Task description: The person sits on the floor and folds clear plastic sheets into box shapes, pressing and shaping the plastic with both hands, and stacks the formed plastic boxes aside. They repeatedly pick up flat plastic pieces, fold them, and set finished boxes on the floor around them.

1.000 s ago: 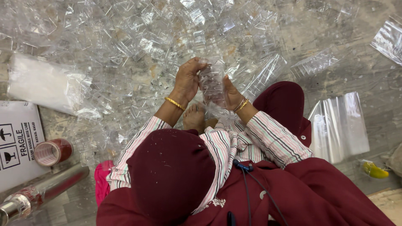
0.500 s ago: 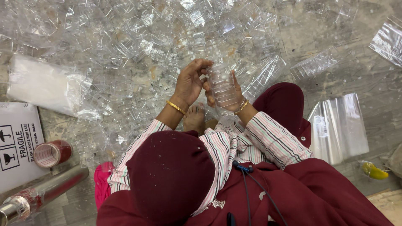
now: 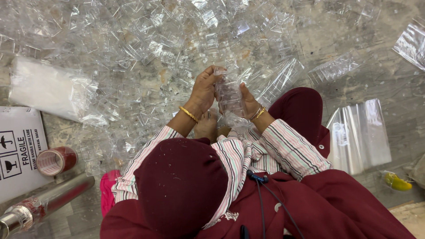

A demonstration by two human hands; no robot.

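Both hands meet just above the knees, and between them stands a stack of clear plastic cases (image 3: pixel 229 95), roughly upright. The left hand (image 3: pixel 202 90) closes round the stack's left side, its fingers curled over the top edge; the right hand (image 3: pixel 249 102) cups the right side and lower end, palm against the plastic. Each grip is closed on the stack, not wide open, and the stack sits between the two palms. A gold bangle (image 3: pixel 188 113) circles the left wrist just below that grip.

The stack looks very light and thin-walled. I judge it stiff enough to keep its shape but brittle at corners and hinges, so a hard squeeze could crack it. The smooth, glossy faces look slippery, and nested pieces could slide apart. The flat side walls, taken from both sides as here, seem the safest hold, with one hand under the lower end.

Right of the grip lies a pile of clear bags (image 3: pixel 357 135) on the floor (image 3: pixel 336 40). Left and below are a tape roll (image 3: pixel 55 160) and a white carton (image 3: pixel 17 150). Beyond the grip, loose clear cases (image 3: pixel 146 48) cover the floor in a wide heap, too tangled to count.
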